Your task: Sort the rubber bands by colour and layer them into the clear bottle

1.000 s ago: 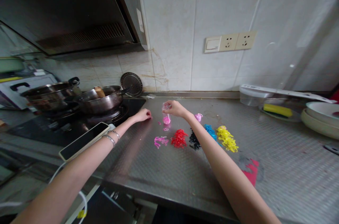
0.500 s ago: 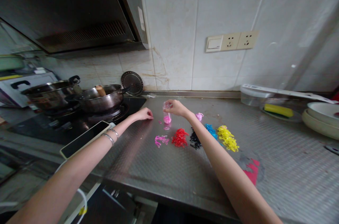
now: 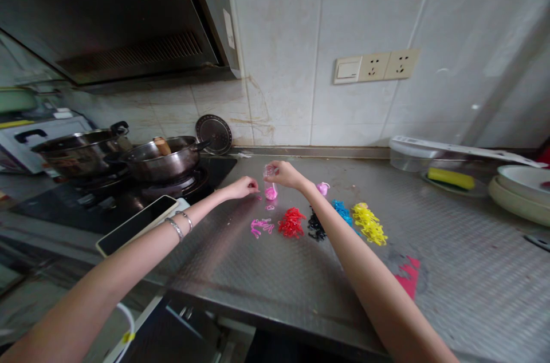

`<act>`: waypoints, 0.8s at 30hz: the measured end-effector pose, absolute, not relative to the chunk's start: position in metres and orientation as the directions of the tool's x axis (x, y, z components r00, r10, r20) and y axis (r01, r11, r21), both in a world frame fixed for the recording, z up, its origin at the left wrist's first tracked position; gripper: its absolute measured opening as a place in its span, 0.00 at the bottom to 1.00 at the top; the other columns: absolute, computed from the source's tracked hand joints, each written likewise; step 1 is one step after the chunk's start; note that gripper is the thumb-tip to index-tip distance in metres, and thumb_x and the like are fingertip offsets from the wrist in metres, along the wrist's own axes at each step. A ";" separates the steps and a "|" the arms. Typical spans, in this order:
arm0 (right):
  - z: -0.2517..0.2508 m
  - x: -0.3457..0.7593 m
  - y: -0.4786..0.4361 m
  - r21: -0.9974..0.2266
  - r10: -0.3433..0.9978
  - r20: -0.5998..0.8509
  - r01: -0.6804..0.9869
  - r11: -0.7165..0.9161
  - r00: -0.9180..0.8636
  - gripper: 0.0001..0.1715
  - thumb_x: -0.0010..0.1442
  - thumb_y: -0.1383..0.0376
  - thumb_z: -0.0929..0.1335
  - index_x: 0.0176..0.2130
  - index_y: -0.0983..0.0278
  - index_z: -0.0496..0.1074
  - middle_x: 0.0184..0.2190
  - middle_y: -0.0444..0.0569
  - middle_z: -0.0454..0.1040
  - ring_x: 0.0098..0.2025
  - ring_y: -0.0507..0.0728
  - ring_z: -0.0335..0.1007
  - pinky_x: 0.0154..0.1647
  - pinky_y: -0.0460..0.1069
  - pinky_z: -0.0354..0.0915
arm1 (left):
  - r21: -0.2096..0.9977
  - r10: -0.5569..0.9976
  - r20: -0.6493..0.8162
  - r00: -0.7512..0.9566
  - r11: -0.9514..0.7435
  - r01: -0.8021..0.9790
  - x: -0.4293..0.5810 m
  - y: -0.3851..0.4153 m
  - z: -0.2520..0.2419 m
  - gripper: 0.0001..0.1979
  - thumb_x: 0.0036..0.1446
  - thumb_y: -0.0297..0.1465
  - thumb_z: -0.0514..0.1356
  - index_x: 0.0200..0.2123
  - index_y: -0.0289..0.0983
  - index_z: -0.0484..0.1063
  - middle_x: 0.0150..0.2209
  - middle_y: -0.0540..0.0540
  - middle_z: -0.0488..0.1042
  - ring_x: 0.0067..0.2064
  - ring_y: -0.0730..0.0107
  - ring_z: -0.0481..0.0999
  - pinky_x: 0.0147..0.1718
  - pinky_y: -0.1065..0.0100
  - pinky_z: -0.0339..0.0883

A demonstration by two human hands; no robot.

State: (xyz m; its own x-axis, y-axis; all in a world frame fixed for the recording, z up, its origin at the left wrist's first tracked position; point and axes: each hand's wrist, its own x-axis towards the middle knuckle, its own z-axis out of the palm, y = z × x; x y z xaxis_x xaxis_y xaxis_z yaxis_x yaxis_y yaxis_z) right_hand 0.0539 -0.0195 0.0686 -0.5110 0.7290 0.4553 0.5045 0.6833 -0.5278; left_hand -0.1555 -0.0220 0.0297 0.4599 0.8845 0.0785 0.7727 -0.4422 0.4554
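The right hand point(image 3: 283, 173) has its grip clamped on the jar point(image 3: 270, 181), pink bands point(image 3: 270, 194) inside; just left of the jar, the left hand's point(image 3: 244, 186) grip is unclear.

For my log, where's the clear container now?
In the head view, the clear container is near centre, held by the right hand, beyond the loose pink bands.

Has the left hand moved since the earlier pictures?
Yes. The left hand has moved rightward, farther past the right edge of the black cooktop and closer to the clear container.
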 end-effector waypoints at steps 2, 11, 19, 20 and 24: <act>0.068 0.054 -0.019 -0.526 0.732 0.449 0.510 0.681 -0.513 0.21 0.44 0.57 0.69 0.36 0.68 0.71 0.29 0.48 0.73 0.29 0.51 0.64 0.29 0.44 0.56 | 0.462 0.879 0.084 0.470 -0.452 0.763 -0.149 -0.028 0.031 0.11 0.50 0.34 0.56 0.28 0.32 0.73 0.27 0.46 0.73 0.28 0.72 0.69 0.29 0.73 0.57; 0.069 0.055 -0.020 -0.528 0.736 0.448 0.513 0.676 -0.508 0.20 0.44 0.58 0.69 0.36 0.68 0.71 0.29 0.49 0.72 0.29 0.51 0.65 0.29 0.45 0.57 | 0.486 0.866 0.089 0.492 -0.469 0.738 -0.141 -0.038 0.034 0.12 0.50 0.33 0.56 0.32 0.32 0.75 0.30 0.45 0.75 0.30 0.71 0.70 0.31 0.73 0.58; 0.068 0.054 -0.019 -0.518 0.729 0.453 0.514 0.683 -0.513 0.19 0.45 0.58 0.68 0.35 0.68 0.71 0.28 0.47 0.72 0.29 0.50 0.64 0.29 0.44 0.56 | 0.384 0.804 -0.056 0.592 -0.530 0.756 -0.149 -0.033 0.045 0.18 0.42 0.36 0.62 0.38 0.35 0.74 0.27 0.49 0.73 0.26 0.75 0.66 0.24 0.75 0.52; 0.068 0.054 -0.019 -0.516 0.726 0.457 0.513 0.687 -0.513 0.19 0.45 0.58 0.68 0.35 0.68 0.71 0.28 0.47 0.72 0.29 0.50 0.64 0.29 0.44 0.56 | 0.378 0.793 -0.058 0.606 -0.544 0.749 -0.149 -0.034 0.045 0.17 0.42 0.34 0.61 0.38 0.35 0.75 0.28 0.49 0.73 0.26 0.75 0.66 0.24 0.75 0.53; 0.067 0.054 -0.018 -0.520 0.725 0.460 0.506 0.688 -0.512 0.19 0.45 0.58 0.68 0.35 0.68 0.71 0.28 0.47 0.72 0.28 0.50 0.64 0.28 0.44 0.56 | 0.372 0.772 -0.012 0.635 -0.586 0.720 -0.145 -0.039 0.046 0.13 0.44 0.31 0.60 0.36 0.35 0.76 0.28 0.48 0.74 0.27 0.75 0.67 0.26 0.75 0.54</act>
State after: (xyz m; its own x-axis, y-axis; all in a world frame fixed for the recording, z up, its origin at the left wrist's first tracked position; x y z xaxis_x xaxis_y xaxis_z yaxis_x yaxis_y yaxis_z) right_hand 0.0542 -0.0182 0.0673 -0.5121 0.7254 0.4600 0.5064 0.6876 -0.5204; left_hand -0.1451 -0.0388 0.0456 0.6353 0.7722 -0.0124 0.7198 -0.5862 0.3718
